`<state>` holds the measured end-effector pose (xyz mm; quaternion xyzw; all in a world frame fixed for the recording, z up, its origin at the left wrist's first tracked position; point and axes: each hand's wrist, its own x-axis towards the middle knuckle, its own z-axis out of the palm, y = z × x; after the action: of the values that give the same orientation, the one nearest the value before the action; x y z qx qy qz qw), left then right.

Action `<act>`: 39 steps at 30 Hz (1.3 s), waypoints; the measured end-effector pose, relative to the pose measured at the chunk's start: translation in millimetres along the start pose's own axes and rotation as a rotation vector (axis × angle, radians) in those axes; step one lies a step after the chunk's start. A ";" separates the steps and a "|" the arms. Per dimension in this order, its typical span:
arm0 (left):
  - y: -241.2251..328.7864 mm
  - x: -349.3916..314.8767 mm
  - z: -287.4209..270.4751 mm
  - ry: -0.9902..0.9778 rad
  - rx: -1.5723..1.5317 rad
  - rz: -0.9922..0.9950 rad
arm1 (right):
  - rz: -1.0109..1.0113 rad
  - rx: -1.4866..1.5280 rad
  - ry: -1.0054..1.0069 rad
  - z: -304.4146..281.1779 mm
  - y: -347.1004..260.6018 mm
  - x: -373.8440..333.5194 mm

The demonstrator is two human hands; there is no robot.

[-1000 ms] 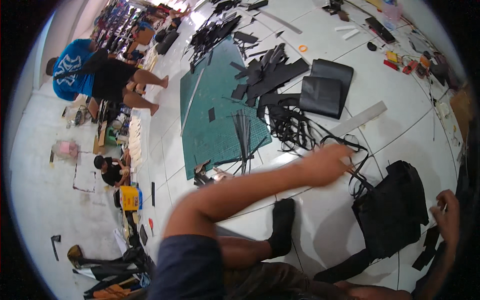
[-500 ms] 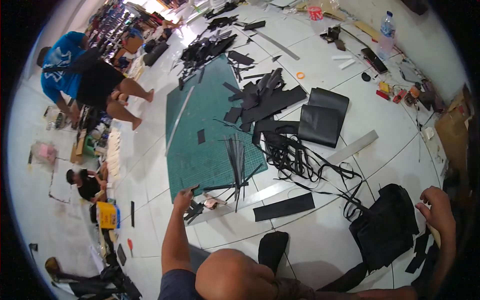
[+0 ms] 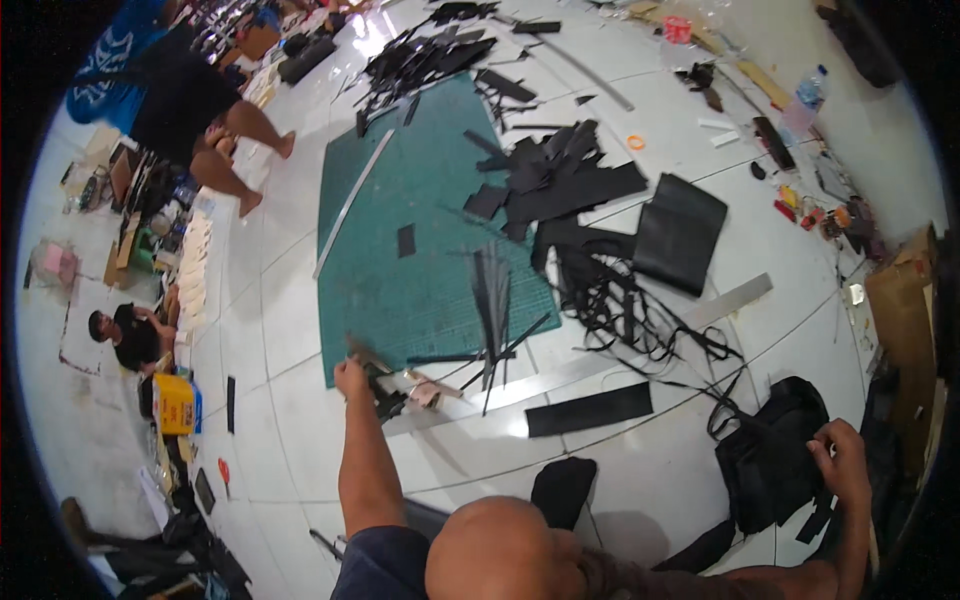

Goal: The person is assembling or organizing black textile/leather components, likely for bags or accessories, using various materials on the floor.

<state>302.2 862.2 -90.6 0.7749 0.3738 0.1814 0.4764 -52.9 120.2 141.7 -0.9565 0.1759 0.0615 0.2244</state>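
My left hand (image 3: 350, 377) is closed at the near left corner of a green cutting mat (image 3: 370, 290). A blurred, thin item juts from its fingers; its kind cannot be made out. Just right of that hand lie small dark pieces (image 3: 390, 403) and a pale crumpled scrap (image 3: 430, 390). My right hand (image 3: 842, 455) hovers at the right edge of a bunched black fabric piece (image 3: 770, 455), its fingers loosely curled and apart, with nothing visible in them. Thin black strips (image 3: 490, 300) lie across the mat's near edge.
Black offcuts (image 3: 570, 180), a black sheet (image 3: 680, 235) and tangled black straps (image 3: 620, 305) lie right of centre. A metal ruler (image 3: 735, 298) crosses the tiles beside a black rectangle (image 3: 590, 410). A water bottle (image 3: 805, 100) stands far right. Two people (image 3: 190, 110) are at the left.
The view has shifted a little. My right hand has moved left and down, closer to the black fabric. My left hand stays by the mat's near corner, and the item in it has turned.
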 end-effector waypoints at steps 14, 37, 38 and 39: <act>87.5 -124.0 -48.0 -0.815 0.722 0.428 | 0.005 0.033 -0.069 2.6 -22.4 14.1; 189.6 -138.2 -8.0 -1.364 0.677 0.773 | -0.213 0.141 -0.158 21.6 8.0 33.3; 204.3 -152.4 0.7 -1.383 0.661 0.791 | -0.266 0.122 -0.147 20.6 7.5 34.0; 213.8 -166.3 8.4 -1.448 0.525 0.499 | -0.270 0.180 -0.144 23.5 6.1 36.8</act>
<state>285.5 675.0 104.7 0.8473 -0.1810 -0.3579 0.3482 -21.8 114.3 111.0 -0.9407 0.0343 0.0831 0.3273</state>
